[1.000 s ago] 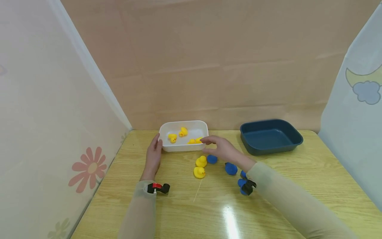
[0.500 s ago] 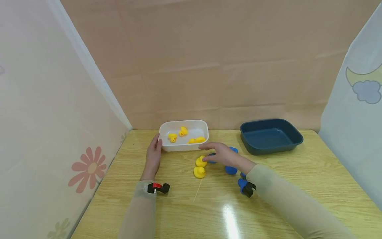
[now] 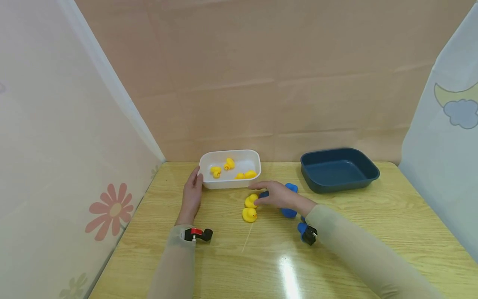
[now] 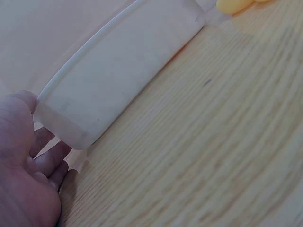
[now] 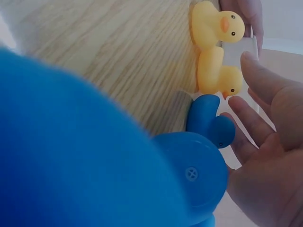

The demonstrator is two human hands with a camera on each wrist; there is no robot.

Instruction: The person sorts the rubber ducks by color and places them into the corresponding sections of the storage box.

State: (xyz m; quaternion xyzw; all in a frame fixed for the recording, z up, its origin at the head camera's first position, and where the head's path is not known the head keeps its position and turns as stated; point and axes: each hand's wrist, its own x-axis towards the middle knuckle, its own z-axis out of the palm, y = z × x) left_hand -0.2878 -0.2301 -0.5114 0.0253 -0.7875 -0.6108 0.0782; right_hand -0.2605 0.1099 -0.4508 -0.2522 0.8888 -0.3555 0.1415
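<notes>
My left hand (image 3: pixel 192 193) holds the left end of the white tray (image 3: pixel 229 184), its thumb by the rim in the left wrist view. Several yellow rubber ducks (image 3: pixel 229 163) lie inside. Before the tray, my right hand (image 3: pixel 275 194) reaches over a yellow rubber duck (image 3: pixel 250 201), thumb and fingers spread apart on either side of it. Another yellow duck (image 3: pixel 249 215) sits just nearer to me. Close to the right palm are a blue rubber duck (image 5: pixel 204 116) and a tipped blue duck showing its round base (image 5: pixel 189 172). The right hand and wrist camera partly hide the blue ducks in the head view.
A dark blue tray (image 3: pixel 337 170) stands at the back right with nothing in it. More blue ducks (image 3: pixel 288 213) lie beneath the right forearm. A brown paper wall (image 3: pixel 276 83) closes the back; white sheets with printed shapes (image 3: pixel 86 166) flank the wooden table (image 3: pixel 224 265).
My right hand has come down from the white tray's front right corner to the yellow duck on the table. The duck it leaves behind rests inside the tray. My left hand stays put.
</notes>
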